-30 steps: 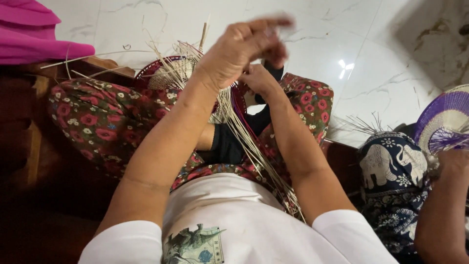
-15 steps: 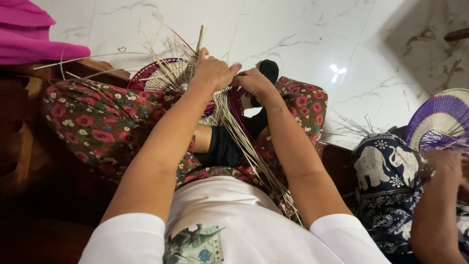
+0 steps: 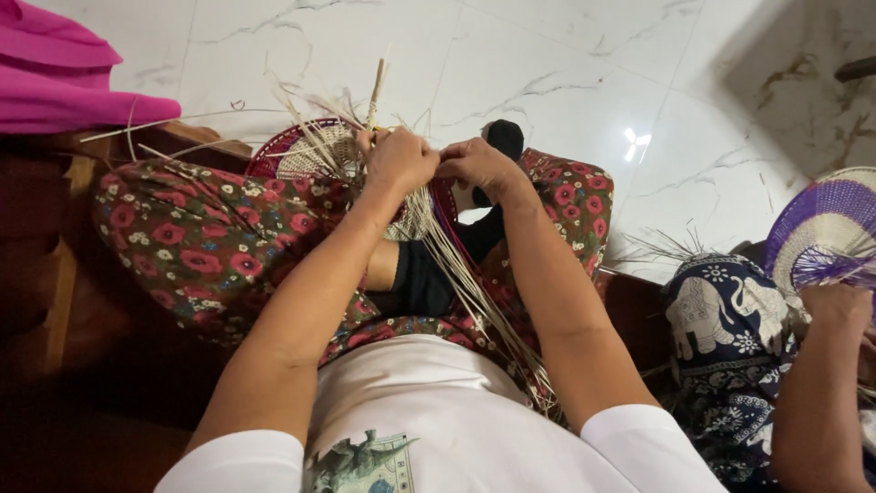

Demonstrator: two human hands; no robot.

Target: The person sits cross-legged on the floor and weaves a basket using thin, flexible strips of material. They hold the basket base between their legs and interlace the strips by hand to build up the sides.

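A pink cloth (image 3: 64, 78) lies at far left. The red fan (image 3: 315, 151) rests on the person's floral lap, its loose strips (image 3: 465, 283) trailing toward the body. The left hand (image 3: 399, 160) is closed on the fan's weave; the right hand (image 3: 479, 164), just beside it, pinches the strips. At far right, a co-worker's hand (image 3: 835, 306) holds a purple fan (image 3: 826, 224).
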